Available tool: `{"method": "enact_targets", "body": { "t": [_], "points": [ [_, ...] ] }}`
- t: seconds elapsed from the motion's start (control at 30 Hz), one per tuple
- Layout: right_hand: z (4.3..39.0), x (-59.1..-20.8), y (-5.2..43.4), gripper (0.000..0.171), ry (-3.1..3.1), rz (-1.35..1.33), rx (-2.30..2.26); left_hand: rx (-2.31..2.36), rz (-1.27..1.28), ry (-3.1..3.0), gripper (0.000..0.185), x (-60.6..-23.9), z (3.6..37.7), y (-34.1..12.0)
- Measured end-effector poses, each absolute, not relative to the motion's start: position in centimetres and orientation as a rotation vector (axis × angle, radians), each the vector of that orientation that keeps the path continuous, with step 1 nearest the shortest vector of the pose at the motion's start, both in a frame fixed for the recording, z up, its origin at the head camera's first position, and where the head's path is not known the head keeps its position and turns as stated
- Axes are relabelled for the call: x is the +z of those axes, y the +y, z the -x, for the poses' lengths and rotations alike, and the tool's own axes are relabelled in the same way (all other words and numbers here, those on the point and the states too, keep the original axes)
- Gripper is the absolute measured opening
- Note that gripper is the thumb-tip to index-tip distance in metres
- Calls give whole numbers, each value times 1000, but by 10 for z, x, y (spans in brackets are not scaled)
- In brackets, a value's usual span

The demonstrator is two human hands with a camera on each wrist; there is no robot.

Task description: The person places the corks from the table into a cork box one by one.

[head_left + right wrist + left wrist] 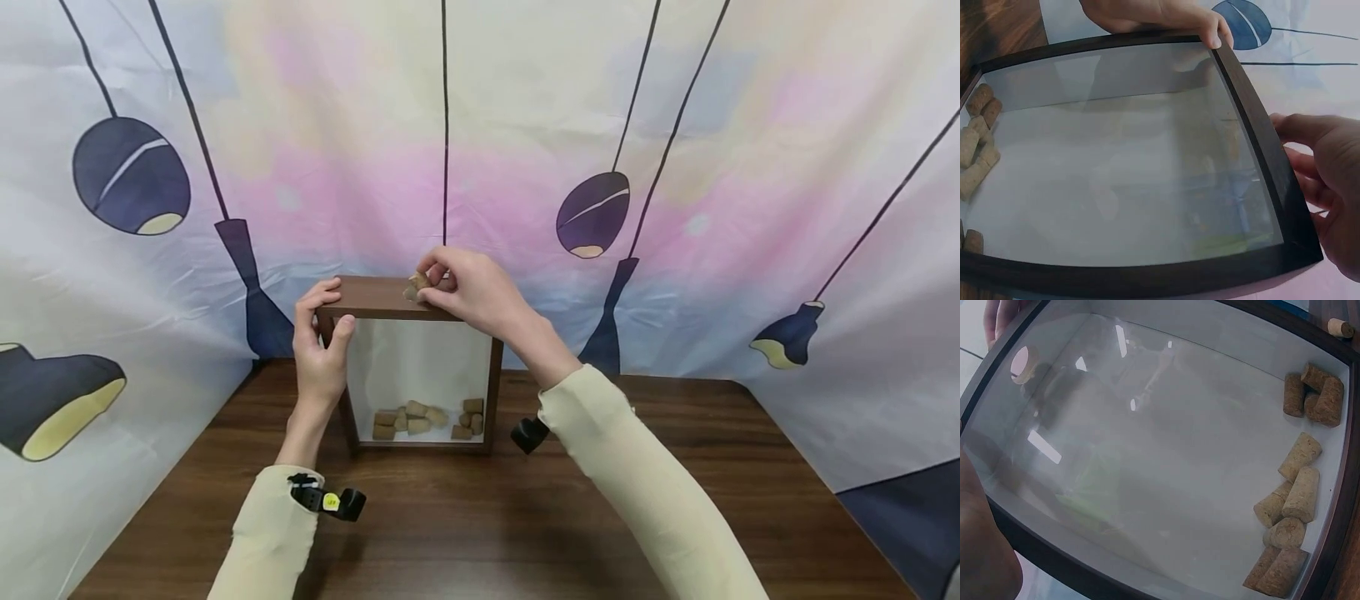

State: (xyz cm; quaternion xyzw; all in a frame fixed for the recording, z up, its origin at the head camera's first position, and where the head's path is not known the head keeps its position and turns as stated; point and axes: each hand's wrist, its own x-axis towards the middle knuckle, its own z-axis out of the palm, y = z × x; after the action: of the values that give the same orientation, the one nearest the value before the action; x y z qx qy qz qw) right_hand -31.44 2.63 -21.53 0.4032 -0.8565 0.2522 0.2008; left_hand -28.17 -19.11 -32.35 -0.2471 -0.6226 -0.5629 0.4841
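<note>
A shadow-box frame of dark brown wood with a clear front stands upright on the table. Several corks lie along its bottom inside, and the left wrist view shows these corks close up. My left hand grips the frame's upper left corner, thumb on the front and fingers over the top. At the middle of the top edge, my right hand pinches a small tan cork between thumb and fingers. In the left wrist view a round hole shows in the top. The right wrist view hides the pinched cork.
Dark wood table extends in front and to both sides. Behind it hangs a curtain printed with lamps. A loose cork lies outside the frame's lower corner. Small black cameras are worn on both wrists.
</note>
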Motion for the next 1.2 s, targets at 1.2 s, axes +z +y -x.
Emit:
{"method": "enact_targets", "body": {
  "t": [1.2],
  "points": [
    [299, -251, 85, 20, -2053, -924, 1076, -1369, 588, -1535, 34, -320, 279, -191]
  ]
}}
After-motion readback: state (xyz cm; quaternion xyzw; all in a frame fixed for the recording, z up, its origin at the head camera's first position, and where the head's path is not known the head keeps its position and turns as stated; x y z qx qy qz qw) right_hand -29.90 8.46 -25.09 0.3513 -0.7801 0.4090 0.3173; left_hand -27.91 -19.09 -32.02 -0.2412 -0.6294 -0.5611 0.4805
